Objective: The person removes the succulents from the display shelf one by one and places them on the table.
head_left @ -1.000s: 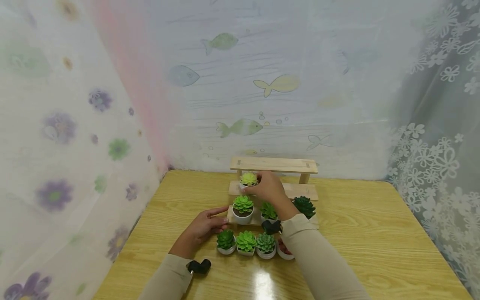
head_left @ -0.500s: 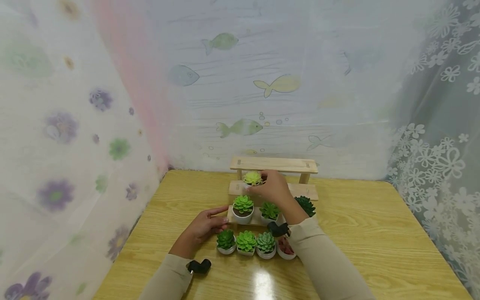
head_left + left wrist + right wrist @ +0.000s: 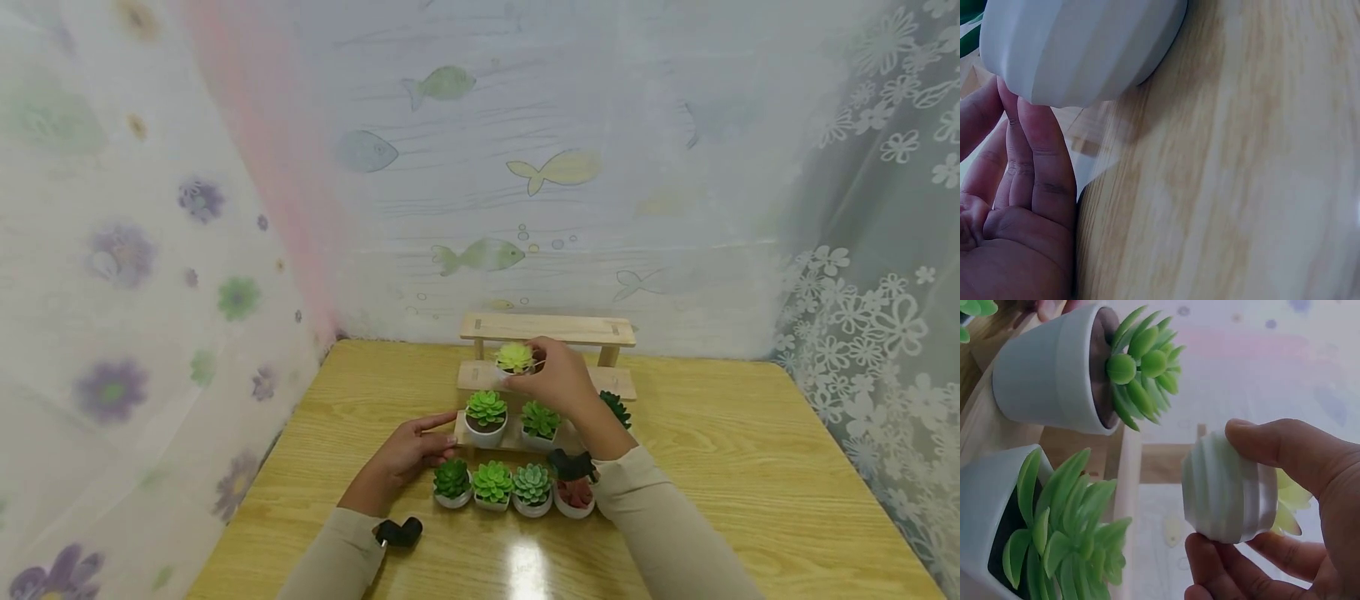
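My right hand (image 3: 557, 377) grips a small yellow-green potted succulent (image 3: 514, 358) by its white pot, in front of the middle shelf (image 3: 471, 377). In the right wrist view thumb and fingers pinch the ribbed pot (image 3: 1225, 487), tipped sideways in that view. With my left hand (image 3: 401, 454) I hold the left end of the lower shelf of a wooden plant stand (image 3: 547, 329). Beside it, on that shelf, stand a round-potted succulent (image 3: 486, 418) and a square-potted succulent (image 3: 539, 422). A dark green succulent (image 3: 615, 408) is partly hidden behind my right forearm.
In front of the stand, a row of potted succulents lines the table (image 3: 750, 467): dark green (image 3: 452, 480), bright green (image 3: 492, 483), grey-green (image 3: 532, 487) and red (image 3: 574, 493). Another pot edge shows by the right sleeve. A fish-patterned curtain (image 3: 480, 208) hangs behind.
My right hand has moved a little to the right along the middle shelf with the yellow-green succulent. The red succulent now shows more fully. My left hand has stayed in place.
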The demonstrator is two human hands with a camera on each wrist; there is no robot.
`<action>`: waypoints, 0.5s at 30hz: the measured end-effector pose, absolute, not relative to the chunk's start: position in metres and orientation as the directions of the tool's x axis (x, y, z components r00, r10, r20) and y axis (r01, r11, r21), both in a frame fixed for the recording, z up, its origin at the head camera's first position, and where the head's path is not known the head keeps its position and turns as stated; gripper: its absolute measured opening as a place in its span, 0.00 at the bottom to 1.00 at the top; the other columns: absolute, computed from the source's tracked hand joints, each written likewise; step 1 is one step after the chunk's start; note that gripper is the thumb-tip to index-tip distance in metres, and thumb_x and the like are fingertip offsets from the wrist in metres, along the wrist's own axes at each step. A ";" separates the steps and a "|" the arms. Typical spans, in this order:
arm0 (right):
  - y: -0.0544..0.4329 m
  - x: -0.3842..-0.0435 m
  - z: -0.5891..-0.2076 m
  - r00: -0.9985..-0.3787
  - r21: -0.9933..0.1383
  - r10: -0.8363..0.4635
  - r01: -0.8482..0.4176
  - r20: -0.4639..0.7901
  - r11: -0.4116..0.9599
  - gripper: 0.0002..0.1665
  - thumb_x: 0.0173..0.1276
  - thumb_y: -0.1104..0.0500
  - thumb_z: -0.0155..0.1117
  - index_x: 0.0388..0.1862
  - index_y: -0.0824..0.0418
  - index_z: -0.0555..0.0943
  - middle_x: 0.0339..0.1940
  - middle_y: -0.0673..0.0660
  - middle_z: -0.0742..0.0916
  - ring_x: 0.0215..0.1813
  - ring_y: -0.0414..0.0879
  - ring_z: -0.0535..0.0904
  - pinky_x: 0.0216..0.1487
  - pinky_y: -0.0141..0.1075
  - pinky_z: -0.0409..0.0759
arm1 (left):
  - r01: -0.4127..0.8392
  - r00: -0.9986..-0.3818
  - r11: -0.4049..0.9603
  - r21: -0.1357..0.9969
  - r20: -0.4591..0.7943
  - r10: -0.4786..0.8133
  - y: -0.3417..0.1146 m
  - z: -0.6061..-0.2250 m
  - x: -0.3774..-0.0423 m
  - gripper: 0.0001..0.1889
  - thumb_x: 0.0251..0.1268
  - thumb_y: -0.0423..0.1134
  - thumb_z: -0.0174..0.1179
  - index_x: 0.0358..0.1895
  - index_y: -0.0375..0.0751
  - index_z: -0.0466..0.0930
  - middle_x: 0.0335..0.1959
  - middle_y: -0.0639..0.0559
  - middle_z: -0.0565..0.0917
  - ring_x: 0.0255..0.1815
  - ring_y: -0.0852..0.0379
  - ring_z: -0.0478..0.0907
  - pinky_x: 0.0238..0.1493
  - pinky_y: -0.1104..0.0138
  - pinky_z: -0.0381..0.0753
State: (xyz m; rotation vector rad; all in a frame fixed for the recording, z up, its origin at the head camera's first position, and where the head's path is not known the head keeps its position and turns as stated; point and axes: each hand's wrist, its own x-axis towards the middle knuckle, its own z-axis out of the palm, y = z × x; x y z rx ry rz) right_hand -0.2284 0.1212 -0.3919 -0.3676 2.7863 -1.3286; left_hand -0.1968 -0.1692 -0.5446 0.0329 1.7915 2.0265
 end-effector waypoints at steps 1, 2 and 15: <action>0.122 -0.227 -0.391 -0.971 -0.769 -0.226 -0.199 0.072 0.607 0.38 0.60 0.47 0.81 0.67 0.57 0.79 0.50 0.56 0.85 0.58 0.55 0.81 0.47 0.48 0.84 | -0.301 -0.906 -0.071 0.951 -0.261 0.332 -0.169 -0.545 -0.197 0.32 0.74 0.33 0.63 0.79 0.44 0.67 0.36 0.51 0.91 0.32 0.63 0.86 0.39 0.68 0.87; 0.123 -0.226 -0.390 -0.971 -0.771 -0.227 -0.198 0.072 0.606 0.38 0.60 0.47 0.81 0.67 0.57 0.79 0.50 0.56 0.84 0.58 0.55 0.81 0.47 0.48 0.84 | -0.300 -0.906 -0.072 0.951 -0.261 0.333 -0.169 -0.545 -0.197 0.32 0.74 0.33 0.63 0.79 0.44 0.67 0.35 0.51 0.91 0.32 0.63 0.86 0.39 0.68 0.87; 0.136 -0.213 -0.385 -0.974 -0.771 -0.214 -0.196 0.080 0.606 0.44 0.58 0.46 0.82 0.72 0.55 0.75 0.58 0.59 0.83 0.58 0.56 0.83 0.48 0.47 0.86 | -0.309 -0.906 -0.066 0.949 -0.273 0.323 -0.167 -0.541 -0.196 0.32 0.73 0.33 0.64 0.78 0.43 0.68 0.37 0.50 0.91 0.32 0.62 0.87 0.38 0.68 0.87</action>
